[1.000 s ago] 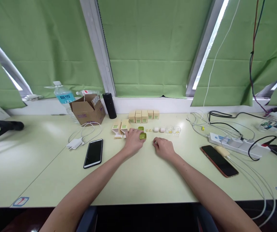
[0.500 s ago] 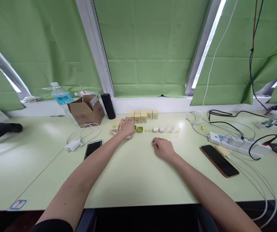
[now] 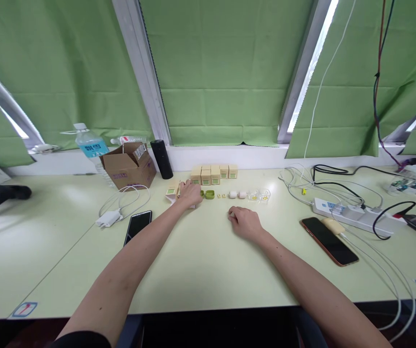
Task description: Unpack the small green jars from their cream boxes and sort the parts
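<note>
Left hand (image 3: 190,194) bent over open beige cardboard boxes (image 3: 172,191), mostly blocking one; right hand (image 3: 246,222) loosely curled. Can't tell either grip. Clear plastic cups (image 3: 266,193) hold yellow bits (image 3: 254,197); olive-green trays (image 3: 209,195) beside left hand.

Pale table (image 3: 208,275): small parts in a row ahead of you, gear to either side.
Open small cartons (image 3: 172,190) at and just left of your left fingers (image 3: 183,185); closed boxes (image 3: 215,175) beyond, slightly right. Right of the same fingers, in order: green containers (image 3: 209,195), tiny yellow pieces (image 3: 219,196), whitish cylinders (image 3: 233,195), clear cups (image 3: 265,195). Farther left of them: black cylinder (image 3: 162,159), cardboard box (image 3: 128,173), white charger (image 3: 108,218), white-edged phone (image 3: 137,225). Well right of your right fingers (image 3: 233,211): orange-edged phone (image 3: 327,241), power strip (image 3: 326,208).
</note>
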`<action>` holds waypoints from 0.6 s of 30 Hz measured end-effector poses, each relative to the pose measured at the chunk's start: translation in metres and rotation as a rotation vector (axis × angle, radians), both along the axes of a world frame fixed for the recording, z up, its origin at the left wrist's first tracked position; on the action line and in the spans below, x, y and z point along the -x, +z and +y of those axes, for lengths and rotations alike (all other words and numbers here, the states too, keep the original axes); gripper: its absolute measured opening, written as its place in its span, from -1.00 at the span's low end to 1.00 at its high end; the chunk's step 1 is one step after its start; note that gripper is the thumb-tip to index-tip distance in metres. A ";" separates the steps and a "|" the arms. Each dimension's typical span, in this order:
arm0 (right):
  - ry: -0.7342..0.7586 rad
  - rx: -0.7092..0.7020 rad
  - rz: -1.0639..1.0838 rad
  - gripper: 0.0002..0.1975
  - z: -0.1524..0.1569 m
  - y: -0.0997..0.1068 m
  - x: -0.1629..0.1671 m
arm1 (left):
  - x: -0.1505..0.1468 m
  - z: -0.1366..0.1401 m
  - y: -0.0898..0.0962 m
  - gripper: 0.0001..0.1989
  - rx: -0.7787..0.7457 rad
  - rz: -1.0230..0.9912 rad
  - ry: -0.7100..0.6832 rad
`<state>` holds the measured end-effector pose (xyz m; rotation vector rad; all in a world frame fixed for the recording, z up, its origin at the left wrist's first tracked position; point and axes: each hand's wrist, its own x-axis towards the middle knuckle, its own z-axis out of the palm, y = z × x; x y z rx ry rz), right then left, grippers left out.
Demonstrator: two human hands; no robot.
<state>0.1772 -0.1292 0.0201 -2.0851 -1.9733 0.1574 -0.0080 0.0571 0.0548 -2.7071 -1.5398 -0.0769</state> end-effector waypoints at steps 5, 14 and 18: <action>-0.002 0.003 -0.001 -0.81 -0.001 0.001 0.000 | 0.003 -0.001 -0.001 -0.80 0.005 0.001 -0.008; 0.001 0.001 -0.001 -0.82 0.000 0.000 0.000 | 0.019 -0.001 0.004 -0.83 0.011 -0.024 -0.043; 0.003 -0.001 0.002 -0.82 -0.001 0.000 0.000 | 0.023 -0.002 0.004 -0.78 0.015 -0.039 -0.044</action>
